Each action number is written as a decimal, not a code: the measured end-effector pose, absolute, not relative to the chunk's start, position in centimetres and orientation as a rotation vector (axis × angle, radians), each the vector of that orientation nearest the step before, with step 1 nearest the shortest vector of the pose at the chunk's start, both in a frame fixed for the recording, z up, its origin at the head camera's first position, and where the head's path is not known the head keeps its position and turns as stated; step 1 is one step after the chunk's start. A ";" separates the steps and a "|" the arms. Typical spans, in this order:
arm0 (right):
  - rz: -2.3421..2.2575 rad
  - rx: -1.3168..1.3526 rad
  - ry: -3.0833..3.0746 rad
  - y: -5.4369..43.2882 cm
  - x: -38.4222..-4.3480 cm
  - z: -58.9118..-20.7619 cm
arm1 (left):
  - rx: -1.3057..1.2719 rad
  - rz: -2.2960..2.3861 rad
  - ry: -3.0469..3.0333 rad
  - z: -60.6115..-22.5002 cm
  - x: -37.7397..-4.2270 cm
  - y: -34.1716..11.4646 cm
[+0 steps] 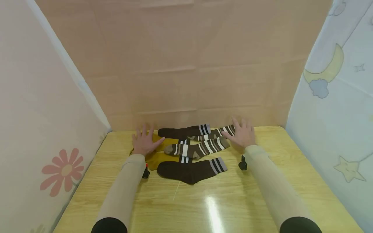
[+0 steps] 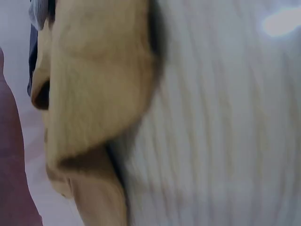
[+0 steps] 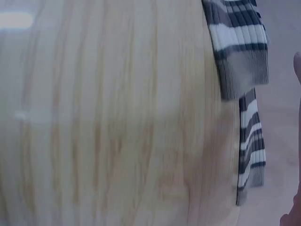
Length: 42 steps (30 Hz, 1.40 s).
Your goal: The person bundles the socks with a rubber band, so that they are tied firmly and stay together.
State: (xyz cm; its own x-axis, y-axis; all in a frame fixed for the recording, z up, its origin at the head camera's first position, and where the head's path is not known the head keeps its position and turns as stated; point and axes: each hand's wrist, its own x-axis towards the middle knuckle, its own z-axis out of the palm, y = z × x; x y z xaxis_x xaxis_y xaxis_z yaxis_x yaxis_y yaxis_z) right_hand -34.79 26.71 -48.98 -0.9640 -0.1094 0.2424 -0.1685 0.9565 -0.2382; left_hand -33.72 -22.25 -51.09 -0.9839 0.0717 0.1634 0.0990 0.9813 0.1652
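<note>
- Landmark: middle striped sock [image 1: 189, 150].
- Mustard socks [image 1: 161, 160]: left of it, cuffs partly beneath.
- My left hand [image 1: 144, 142]: left of it, fingers spread, free.
- My right hand [image 1: 242, 134]: right of it, likewise.

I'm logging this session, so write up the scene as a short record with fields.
Surface: wooden table
Dark brown socks: two, one at back, one in front; striped cuffs
Brown-and-white striped socks: two, one farther back
Mustard fabric: partly covered by socks; piece count unclear
Left hand: fingers spread, over mustard fabric
Right hand: fingers spread, at the farther striped sock's right end
Hand contact: unclear
</note>
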 end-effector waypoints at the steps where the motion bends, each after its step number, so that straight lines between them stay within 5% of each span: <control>1: 0.410 0.208 -2.880 26.5 -34.7 -48.9 | -0.126 -0.294 -2.977 -51.1 -33.7 -22.0; 24: 0.950 0.301 -2.869 18.1 -36.2 -48.5 | -0.022 -0.520 -2.926 -50.2 -34.2 -18.4; 42: 1.095 0.215 -2.850 16.7 -35.5 -50.6 | 0.214 -0.764 -3.019 -49.6 -33.6 -17.0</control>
State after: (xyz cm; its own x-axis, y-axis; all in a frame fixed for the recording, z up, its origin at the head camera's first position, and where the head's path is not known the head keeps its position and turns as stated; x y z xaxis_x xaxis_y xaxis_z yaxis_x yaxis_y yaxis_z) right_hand -35.55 16.73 -50.57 -0.9869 -0.1018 0.1249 -0.1592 0.7345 -0.6597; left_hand -33.65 -17.02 -49.60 -0.9904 -0.1372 -0.0142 -0.1274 0.8707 0.4750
